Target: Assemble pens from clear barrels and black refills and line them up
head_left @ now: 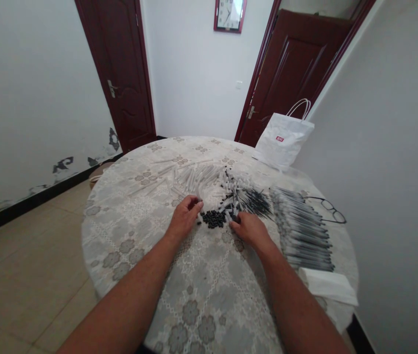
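Note:
A round table (209, 295) with a pale flowered cloth holds pen parts. My left hand (185, 215) rests beside a heap of small black caps (213, 219), its fingers curled at the end of a clear pen barrel near the pile of barrels (194, 178). My right hand (250, 228) lies just right of the black caps, fingers bent down at the edge of a bundle of black refills (255, 201). What its fingertips pinch is hidden.
A long row of assembled pens (300, 228) lies at the right, with glasses (328, 206) beside it and a folded white tissue (328, 285) at the near right edge. A white paper bag (284, 140) stands at the back. Two dark doors and a wall clock are behind.

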`<state>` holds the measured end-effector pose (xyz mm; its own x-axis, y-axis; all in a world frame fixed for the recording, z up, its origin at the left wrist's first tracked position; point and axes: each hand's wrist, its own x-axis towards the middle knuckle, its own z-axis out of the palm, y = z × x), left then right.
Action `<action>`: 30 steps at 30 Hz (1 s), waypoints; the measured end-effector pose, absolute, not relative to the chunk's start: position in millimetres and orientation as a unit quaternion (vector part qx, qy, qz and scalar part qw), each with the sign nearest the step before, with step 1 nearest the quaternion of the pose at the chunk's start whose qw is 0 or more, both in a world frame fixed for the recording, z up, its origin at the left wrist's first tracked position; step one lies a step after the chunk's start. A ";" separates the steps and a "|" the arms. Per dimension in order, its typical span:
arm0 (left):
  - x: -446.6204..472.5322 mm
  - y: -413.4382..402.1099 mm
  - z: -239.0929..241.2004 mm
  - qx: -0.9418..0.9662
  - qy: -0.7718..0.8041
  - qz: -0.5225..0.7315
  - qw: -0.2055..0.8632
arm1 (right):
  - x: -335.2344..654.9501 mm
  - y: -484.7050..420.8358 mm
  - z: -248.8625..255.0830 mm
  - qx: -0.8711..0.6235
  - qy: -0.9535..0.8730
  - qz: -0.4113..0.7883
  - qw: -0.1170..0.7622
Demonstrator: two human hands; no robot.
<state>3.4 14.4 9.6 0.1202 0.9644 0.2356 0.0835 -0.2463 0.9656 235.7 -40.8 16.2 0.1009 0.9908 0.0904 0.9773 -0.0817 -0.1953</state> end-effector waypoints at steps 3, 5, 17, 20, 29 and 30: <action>3.6 17.9 7.0 0.555 0.417 0.527 0.491 | 239.2 -38.9 14.3 -0.725 -0.676 0.048 0.122; 4.5 18.7 5.6 0.513 0.399 0.538 0.536 | 241.2 -37.6 12.8 -0.719 -0.680 0.055 0.135; 6.8 15.5 7.4 0.375 0.335 0.541 0.674 | 246.2 -38.9 20.5 -0.705 -0.667 0.116 0.209; 6.3 14.1 10.0 0.347 0.325 0.536 0.698 | 234.7 -39.4 29.7 -0.678 -0.625 0.225 0.316; 7.4 8.6 14.2 0.318 0.280 0.508 0.750 | 183.9 -43.3 23.2 -0.490 -0.503 0.411 0.581; 7.6 8.0 14.6 0.316 0.278 0.506 0.753 | 182.3 -43.3 21.1 -0.490 -0.500 0.410 0.585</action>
